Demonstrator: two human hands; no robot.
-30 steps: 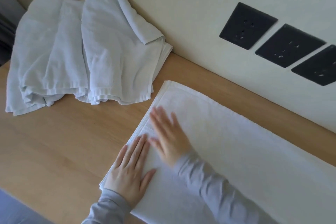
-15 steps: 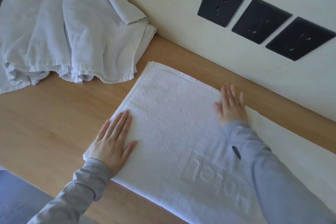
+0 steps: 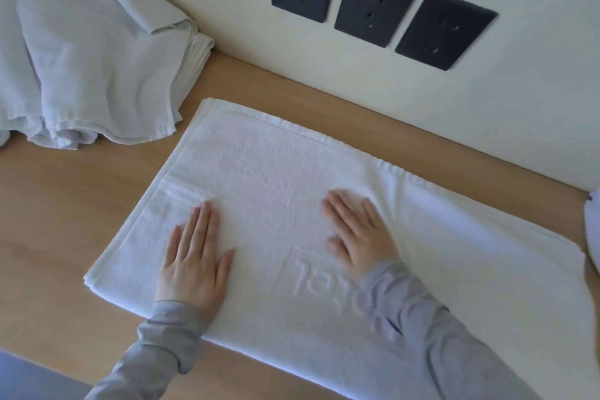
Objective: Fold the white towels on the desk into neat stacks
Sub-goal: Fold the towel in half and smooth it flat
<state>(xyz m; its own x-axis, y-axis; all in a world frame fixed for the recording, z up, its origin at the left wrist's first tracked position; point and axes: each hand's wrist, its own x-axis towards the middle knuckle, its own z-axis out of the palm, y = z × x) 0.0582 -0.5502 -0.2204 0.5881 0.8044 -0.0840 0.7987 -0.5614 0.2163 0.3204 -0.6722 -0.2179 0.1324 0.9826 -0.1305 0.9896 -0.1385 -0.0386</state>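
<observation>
Fingers (image 3: 203,224): on both the left hand (image 3: 194,265) and the right hand (image 3: 365,239) they are held straight and close together, pressed palm-down on the folded towel (image 3: 259,169); nothing is gripped.
Folded towel: a thick white terry rectangle, layered at its edges, is laid flat on the desk (image 3: 58,224); a hemmed border is seen along its far side and a woven band near its left end.
Lettering (image 3: 316,281): raised letters in a framed panel are embossed in the folded towel's pile, partly covered by the right sleeve.
Loose towels (image 3: 97,58): thinner, limp white cloth is heaped in soft creases just beyond the folded towel's far left corner.
Desk: smooth, pale wood grain is shown around the folded towel.
Sockets (image 3: 376,5): three flat, dark square plates are set in the cream wall (image 3: 487,107) behind the folded towel.
Sleeves (image 3: 165,344): soft grey fabric is worn down to both wrists.
</observation>
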